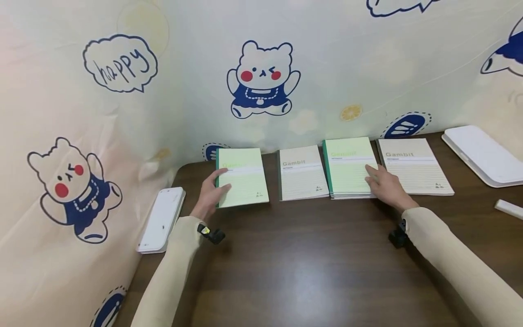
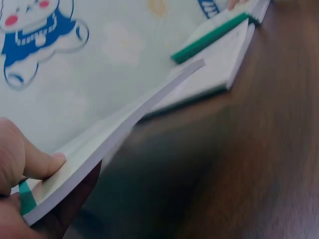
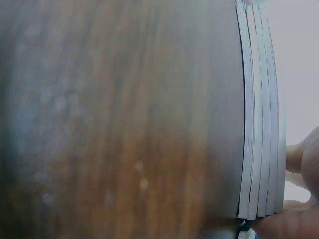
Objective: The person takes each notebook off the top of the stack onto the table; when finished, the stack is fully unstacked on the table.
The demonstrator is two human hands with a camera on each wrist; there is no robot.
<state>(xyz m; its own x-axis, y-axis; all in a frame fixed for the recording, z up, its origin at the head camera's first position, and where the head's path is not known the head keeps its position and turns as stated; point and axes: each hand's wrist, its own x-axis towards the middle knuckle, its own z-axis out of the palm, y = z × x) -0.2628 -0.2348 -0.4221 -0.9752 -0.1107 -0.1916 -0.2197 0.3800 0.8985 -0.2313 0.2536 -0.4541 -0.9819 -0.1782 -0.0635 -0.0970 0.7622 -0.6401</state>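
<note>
My left hand (image 1: 208, 195) is clamped on a pale green notebook (image 1: 244, 184), thumb (image 2: 45, 164) flat on the cover and fingers underneath, along the green-spined left edge; the rest of it stretches away to the right of that hand. My right hand (image 1: 387, 185) rests at the right edge of a stack of pale green notebooks (image 1: 347, 175), fingertips on the top cover and one finger against the side; whether they close on it I cannot tell. The stack lies left of that hand, its page edges piled in several layers in the right wrist view.

Between my hands, to the left of that stack, lies a whitish notebook (image 1: 303, 175) with a dark spine, apart from the notebook in my left hand and right up against the stack. Just beyond my right hand, to its right, is another whitish one, a dark-spined notebook (image 1: 418, 170) printed "Gambit".

Farther right of my right hand are a white flat case (image 1: 486, 156) and, nearer me, a white bar (image 1: 510, 209). On the outer side of my left hand, a long white box (image 1: 161, 220) sits near the bench's edge. The brown bench (image 1: 302, 259) runs under everything, and past both hands hangs a pale cloth (image 1: 196, 100) printed with bears.
</note>
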